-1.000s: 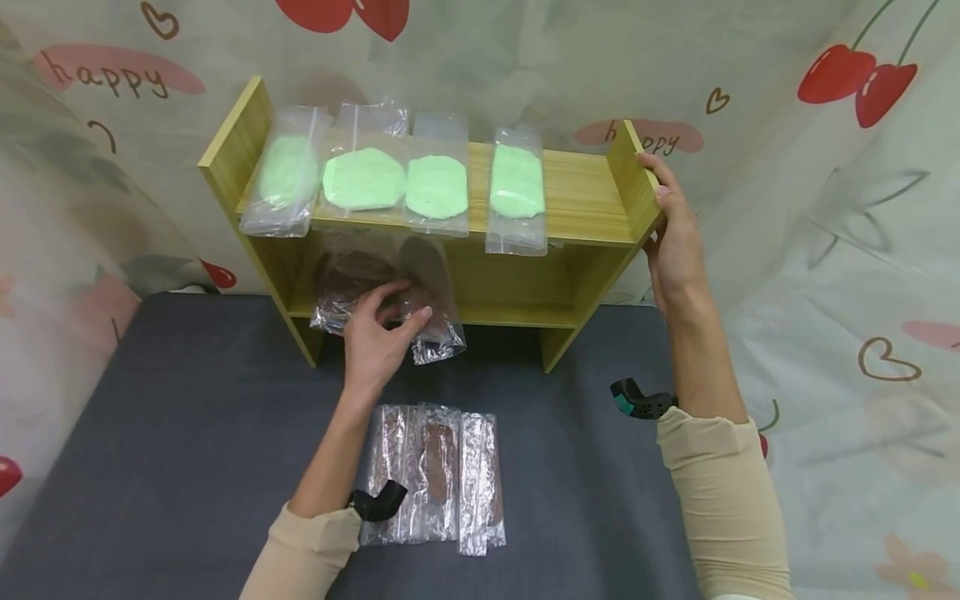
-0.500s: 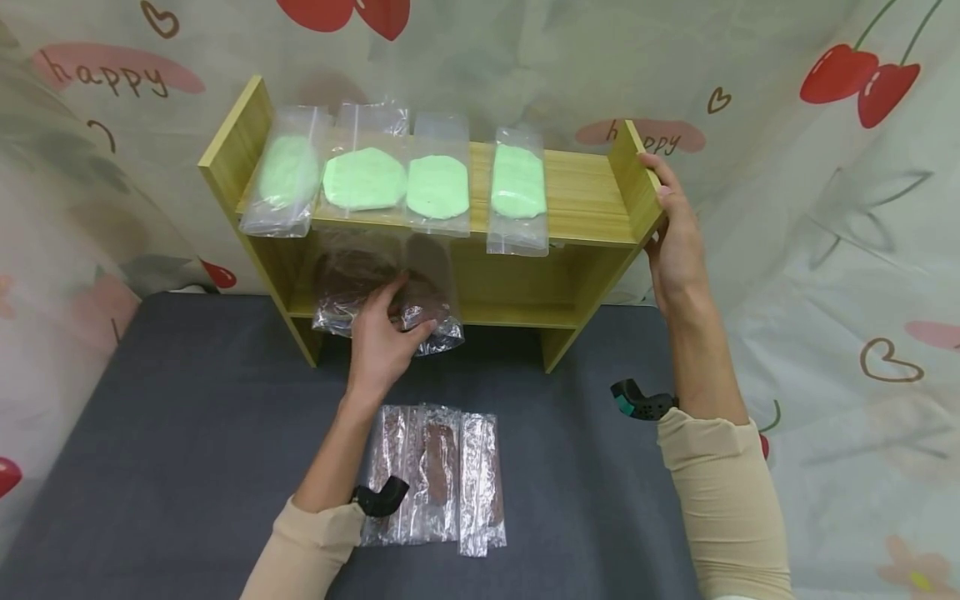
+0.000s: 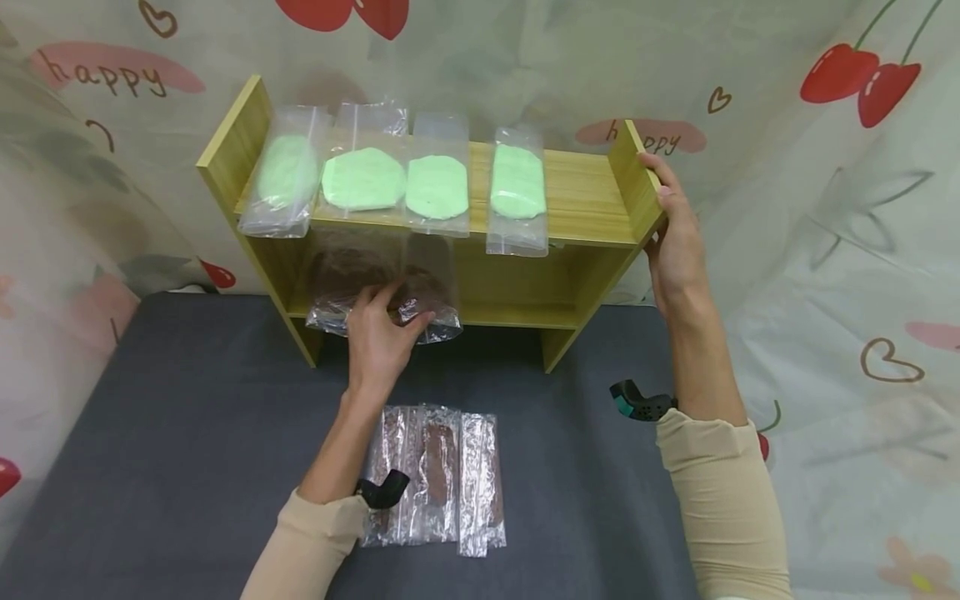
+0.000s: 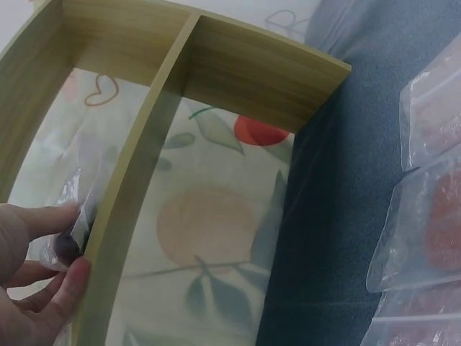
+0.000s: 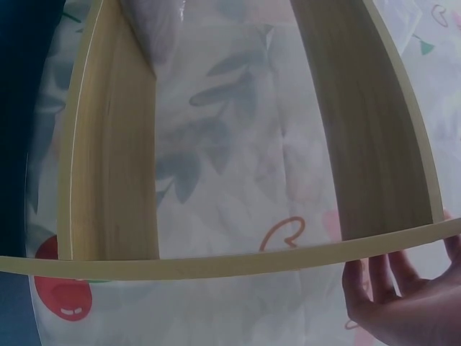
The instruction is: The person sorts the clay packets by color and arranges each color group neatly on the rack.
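Note:
A two-tier wooden shelf (image 3: 585,187) stands at the back of the dark cloth. My left hand (image 3: 378,337) is at its lower tier, thumb and fingers pinching the front of a clear bag (image 3: 431,279) with something flat and brown inside. Another brown-filled bag (image 3: 348,271) lies just left of it, partly behind the hand. In the left wrist view, thumb and fingers close around the clear plastic (image 4: 90,184) at the board's edge. My right hand (image 3: 678,237) holds the shelf's right side panel (image 3: 636,179); its fingers (image 5: 382,277) press the panel's outer face in the right wrist view.
Several clear bags with pale green slabs (image 3: 363,179) lie along the upper tier, overhanging its front edge. On the dark cloth (image 3: 202,417) in front, several brown-filled bags (image 3: 438,467) lie side by side. A printed curtain (image 3: 525,67) hangs behind the shelf.
My left hand has moved slightly, and the pinched bag's front end has gone up and back onto the lower tier. The right hand stays on the side panel.

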{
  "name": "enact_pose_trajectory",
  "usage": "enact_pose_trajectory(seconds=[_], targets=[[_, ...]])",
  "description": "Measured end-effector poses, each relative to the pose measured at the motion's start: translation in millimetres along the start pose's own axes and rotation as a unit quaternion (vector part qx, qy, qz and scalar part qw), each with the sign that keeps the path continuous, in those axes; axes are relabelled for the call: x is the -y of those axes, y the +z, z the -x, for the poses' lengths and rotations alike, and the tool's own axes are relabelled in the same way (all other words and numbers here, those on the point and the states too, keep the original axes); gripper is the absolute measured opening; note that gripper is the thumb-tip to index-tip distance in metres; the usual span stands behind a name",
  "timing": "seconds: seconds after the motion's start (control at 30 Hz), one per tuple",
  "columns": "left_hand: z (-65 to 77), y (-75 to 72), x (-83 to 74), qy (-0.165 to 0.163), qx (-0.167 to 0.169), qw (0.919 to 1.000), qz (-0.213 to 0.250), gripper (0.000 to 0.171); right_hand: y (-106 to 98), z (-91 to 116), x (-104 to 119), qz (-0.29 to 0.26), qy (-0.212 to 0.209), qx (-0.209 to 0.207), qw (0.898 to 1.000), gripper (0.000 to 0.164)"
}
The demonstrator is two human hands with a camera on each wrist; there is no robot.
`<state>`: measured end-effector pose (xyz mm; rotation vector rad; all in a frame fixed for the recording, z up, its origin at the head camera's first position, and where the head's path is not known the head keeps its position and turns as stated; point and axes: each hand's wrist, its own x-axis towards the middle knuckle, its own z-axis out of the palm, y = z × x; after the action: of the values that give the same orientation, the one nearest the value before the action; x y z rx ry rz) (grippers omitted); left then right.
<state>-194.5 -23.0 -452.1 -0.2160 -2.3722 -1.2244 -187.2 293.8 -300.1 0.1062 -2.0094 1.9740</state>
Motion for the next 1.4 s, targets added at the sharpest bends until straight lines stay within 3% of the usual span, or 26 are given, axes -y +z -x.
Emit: enact_pose_trajectory(seconds=[0.33, 0.67, 1.17, 1.4], targets=[[2.6, -3.9, 0.8, -0.008, -0.018, 0.9993, 0.033, 0.059, 3, -2, 1, -0.001, -0.007, 0.004, 1.0, 0.046], [17.1, -20.9, 1.1, -0.009, -0.023, 0.9963, 0.082, 0.047, 5, -4, 2, 0.0, -0.012, 0.002, 1.0, 0.046], [68.9, -41.7, 29.0, -0.003, -0.035, 0.9914, 0.126, 0.039, 3, 0, 1, -0.007, -0.001, -0.007, 1.0, 0.047], [89.0, -44.6, 43.5, -0.025, -0.024, 0.9902, 0.135, 0.039, 2, 0, 0, -0.013, 0.0, -0.002, 1.0, 0.047]])
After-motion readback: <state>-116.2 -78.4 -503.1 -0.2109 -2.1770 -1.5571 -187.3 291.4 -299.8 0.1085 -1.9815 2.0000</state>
